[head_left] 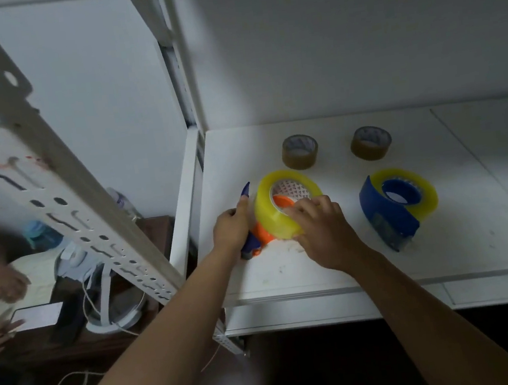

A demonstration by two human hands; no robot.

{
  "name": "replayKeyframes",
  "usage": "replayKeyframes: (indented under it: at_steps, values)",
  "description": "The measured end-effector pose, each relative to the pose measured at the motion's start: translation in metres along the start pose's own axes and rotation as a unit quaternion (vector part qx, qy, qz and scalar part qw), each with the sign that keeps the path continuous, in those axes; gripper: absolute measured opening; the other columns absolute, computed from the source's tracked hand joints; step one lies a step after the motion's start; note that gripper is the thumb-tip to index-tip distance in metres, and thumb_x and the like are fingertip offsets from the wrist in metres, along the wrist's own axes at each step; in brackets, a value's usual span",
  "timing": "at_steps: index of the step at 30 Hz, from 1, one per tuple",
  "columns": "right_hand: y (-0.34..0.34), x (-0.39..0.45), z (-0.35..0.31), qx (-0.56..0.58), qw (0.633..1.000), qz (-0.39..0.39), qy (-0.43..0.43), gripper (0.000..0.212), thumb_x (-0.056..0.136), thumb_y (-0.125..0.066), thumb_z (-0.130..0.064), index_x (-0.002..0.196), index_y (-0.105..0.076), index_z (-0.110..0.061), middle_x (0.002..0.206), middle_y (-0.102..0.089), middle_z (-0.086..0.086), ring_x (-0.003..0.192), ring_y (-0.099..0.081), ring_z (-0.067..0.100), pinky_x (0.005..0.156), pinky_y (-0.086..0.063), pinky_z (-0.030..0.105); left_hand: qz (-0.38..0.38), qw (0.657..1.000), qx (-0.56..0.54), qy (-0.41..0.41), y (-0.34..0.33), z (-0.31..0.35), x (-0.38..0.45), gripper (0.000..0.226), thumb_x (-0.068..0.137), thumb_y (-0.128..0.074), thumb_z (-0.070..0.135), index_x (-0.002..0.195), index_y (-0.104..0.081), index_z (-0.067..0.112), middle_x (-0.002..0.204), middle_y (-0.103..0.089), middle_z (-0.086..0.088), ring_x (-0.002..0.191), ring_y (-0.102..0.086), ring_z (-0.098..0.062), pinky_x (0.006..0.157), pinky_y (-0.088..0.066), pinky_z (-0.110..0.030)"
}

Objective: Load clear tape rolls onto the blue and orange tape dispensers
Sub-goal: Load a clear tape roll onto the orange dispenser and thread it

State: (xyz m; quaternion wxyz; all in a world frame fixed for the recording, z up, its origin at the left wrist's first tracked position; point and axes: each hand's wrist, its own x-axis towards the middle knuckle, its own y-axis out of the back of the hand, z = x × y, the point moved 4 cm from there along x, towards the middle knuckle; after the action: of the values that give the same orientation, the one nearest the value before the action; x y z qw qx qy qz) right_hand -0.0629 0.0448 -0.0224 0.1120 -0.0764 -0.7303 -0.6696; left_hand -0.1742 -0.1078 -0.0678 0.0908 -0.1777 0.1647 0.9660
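White shelf board (pixel 334 265) under a low upper shelf is my workbench, with the grey wall close behind it. At about 9 o'clock on the board my left hand (pixel 231 231) is wrapped around the dark blue handle of the orange tape dispenser (pixel 262 234), thumb laid along it, so the body cannot slide while I work the roll. My right hand (pixel 321 225) grips the near rim of the clear tape roll (pixel 272 212), fingers curled over its edge; the roll sits tilted over the orange hub (pixel 284 201), so I judge it is only partly seated and needs pressing down square. I hold it by the rim to keep my fingers off the hub.

At 3 o'clock, well apart, the blue tape dispenser (pixel 386 212) lies on its side with its own clear roll (pixel 422 193) already around the blue core, so that half looks done. At 12 o'clock, 2 brown tape rolls (pixel 299 151) (pixel 370 142) stand flat, spare and out of my way
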Motion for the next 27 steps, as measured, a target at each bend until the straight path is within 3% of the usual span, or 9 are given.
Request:
replayKeyframes:
  at_steps: [4, 13, 16, 24, 27]
  values:
    - [0.001, 0.001, 0.003, -0.015, 0.999, 0.014, 0.026, 0.062, 0.067, -0.084, -0.029, 0.121, -0.057, -0.017, 0.112, -0.062, 0.004, 0.093, -0.058, 0.032, 0.070, -0.051, 0.043, 0.012, 1.000, 0.004, -0.010, -0.007, 0.005, 0.000, 0.044, 0.090, -0.048, 0.045, 0.064, -0.055, 0.010, 0.061, -0.060, -0.009, 0.065, -0.059, -0.027, 0.062, -0.048, -0.034]
    - [-0.019, 0.000, 0.009, -0.039, 0.998, -0.017, 0.040, 0.064, 0.062, -0.087, -0.031, 0.119, -0.060, -0.018, 0.108, -0.064, 0.003, 0.093, -0.059, 0.029, 0.071, -0.051, 0.039, 0.003, 1.000, 0.002, -0.021, -0.006, 0.002, 0.003, 0.041, 0.080, -0.056, 0.048, 0.065, -0.060, 0.010, 0.071, -0.067, -0.021, 0.066, -0.062, -0.029, 0.064, -0.053, -0.042]
    - [-0.021, 0.003, 0.009, -0.041, 0.998, -0.017, 0.038, 0.064, 0.061, -0.087, -0.031, 0.118, -0.061, -0.018, 0.107, -0.064, 0.004, 0.093, -0.060, 0.029, 0.070, -0.052, 0.039, 0.005, 1.000, 0.009, -0.023, -0.006, 0.002, 0.003, 0.043, 0.083, -0.055, 0.047, 0.059, -0.057, 0.013, 0.065, -0.065, -0.015, 0.067, -0.062, -0.030, 0.064, -0.052, -0.040]
    - [-0.028, 0.006, 0.012, -0.035, 0.998, -0.029, 0.032, 0.061, 0.066, -0.085, -0.031, 0.121, -0.060, -0.020, 0.111, -0.062, 0.005, 0.098, -0.058, 0.029, 0.075, -0.051, 0.040, -0.020, 0.999, 0.036, -0.026, -0.007, 0.001, 0.004, 0.050, 0.093, -0.050, 0.050, 0.087, -0.069, 0.004, 0.083, -0.073, -0.015, 0.083, -0.069, -0.032, 0.078, -0.058, -0.048]
    - [-0.028, 0.007, 0.013, -0.028, 0.998, -0.036, 0.036, 0.059, 0.067, -0.084, -0.029, 0.120, -0.059, -0.021, 0.110, -0.061, 0.004, 0.098, -0.057, 0.028, 0.075, -0.050, 0.039, -0.023, 0.998, 0.043, -0.032, -0.007, 0.000, 0.005, 0.051, 0.093, -0.049, 0.051, 0.088, -0.069, 0.004, 0.084, -0.073, -0.015, 0.084, -0.069, -0.033, 0.079, -0.057, -0.047]
